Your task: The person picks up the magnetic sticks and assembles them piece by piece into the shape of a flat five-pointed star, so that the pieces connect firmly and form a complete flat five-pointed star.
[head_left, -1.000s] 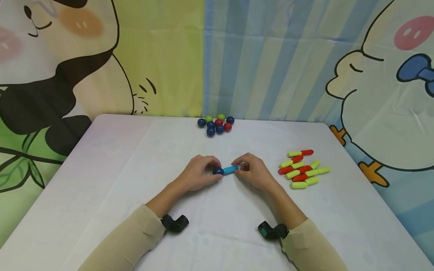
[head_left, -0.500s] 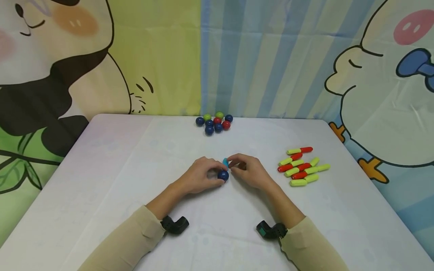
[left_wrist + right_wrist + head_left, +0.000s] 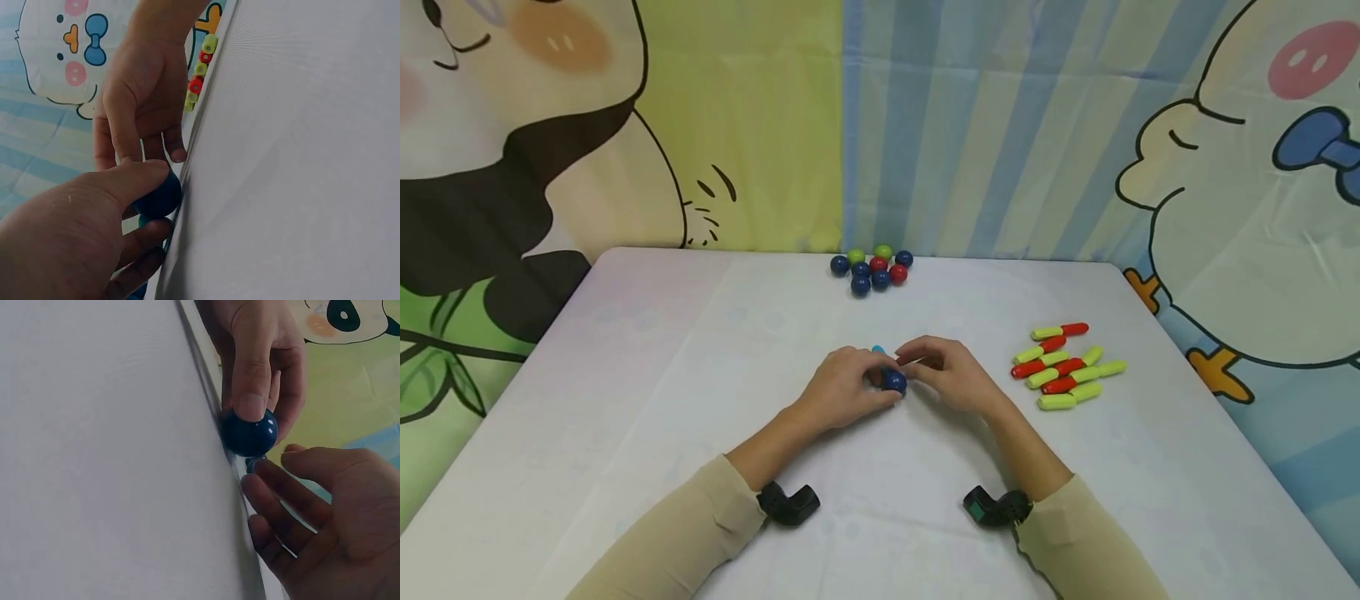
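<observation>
Pinching a dark blue ball (image 3: 894, 382) between thumb and fingers, the left hand (image 3: 841, 385) has a narrow grip, closed down to the ball's width. The right hand (image 3: 951, 373) holds its grip fairly wide: in the right wrist view its thumb and fingers stand apart, loosely bent, with one fingertip at or just beside a small bit of blue next to the ball. Whether that fingertip touches it, I cannot tell.

The ball sits near the middle of the table (image 3: 850, 533), between the two hands. Just beyond it, on the far side and a little to the left, the tip of a light blue stick (image 3: 877, 349) shows past the left fingers. The key relation seems to be that line from ball to stick: the long axis appears to run away from the person, leaning left, but the left fingers cover most of it, so neither its exact angle nor a join to the ball is plain. The left hand is nearer to both; the right fingertips lie just right of them.

Yellow and red sticks (image 3: 1060, 385) lie to the right, and more balls (image 3: 861, 287) cluster at the far edge.
</observation>
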`<state>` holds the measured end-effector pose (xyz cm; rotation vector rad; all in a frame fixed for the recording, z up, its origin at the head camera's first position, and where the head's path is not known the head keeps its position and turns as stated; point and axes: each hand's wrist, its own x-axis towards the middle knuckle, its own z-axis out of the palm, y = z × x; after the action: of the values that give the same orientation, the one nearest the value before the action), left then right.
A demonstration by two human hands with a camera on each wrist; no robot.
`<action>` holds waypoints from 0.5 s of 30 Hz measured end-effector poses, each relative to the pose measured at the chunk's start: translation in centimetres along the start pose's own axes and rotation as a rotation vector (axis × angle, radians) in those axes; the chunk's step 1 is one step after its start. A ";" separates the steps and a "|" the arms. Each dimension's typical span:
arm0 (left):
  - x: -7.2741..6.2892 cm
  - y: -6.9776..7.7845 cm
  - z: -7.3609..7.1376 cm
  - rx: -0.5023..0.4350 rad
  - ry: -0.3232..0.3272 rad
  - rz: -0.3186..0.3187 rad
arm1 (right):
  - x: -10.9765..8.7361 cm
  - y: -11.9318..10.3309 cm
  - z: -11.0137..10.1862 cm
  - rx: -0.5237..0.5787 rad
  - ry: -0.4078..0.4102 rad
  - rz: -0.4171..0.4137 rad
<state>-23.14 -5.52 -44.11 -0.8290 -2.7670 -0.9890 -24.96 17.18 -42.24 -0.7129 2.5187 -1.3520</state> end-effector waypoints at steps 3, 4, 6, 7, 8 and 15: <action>0.0 0.3 -0.2 -0.018 0.012 -0.048 | 0.0 -0.1 -1.3 -0.015 0.036 0.039; 0.0 0.3 -0.3 -0.015 0.015 -0.062 | -0.1 -0.1 -1.8 -0.030 0.050 0.052; 0.0 0.4 -0.4 -0.006 0.024 -0.089 | -0.3 -0.1 -2.9 -0.063 0.078 0.080; -0.1 0.4 -0.4 -0.001 0.032 -0.101 | -0.5 0.0 -3.5 -0.087 0.093 0.094; -0.1 0.4 -0.4 0.006 0.040 -0.114 | -0.7 0.0 -4.1 -0.114 0.108 0.109; -0.3 0.4 -0.2 0.035 0.095 -0.180 | -2.6 0.5 -8.1 -0.245 0.164 0.244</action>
<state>-22.75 -5.53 -43.79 -0.5206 -2.8064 -0.9763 -25.97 24.63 -38.24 -0.3278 2.8217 -1.0718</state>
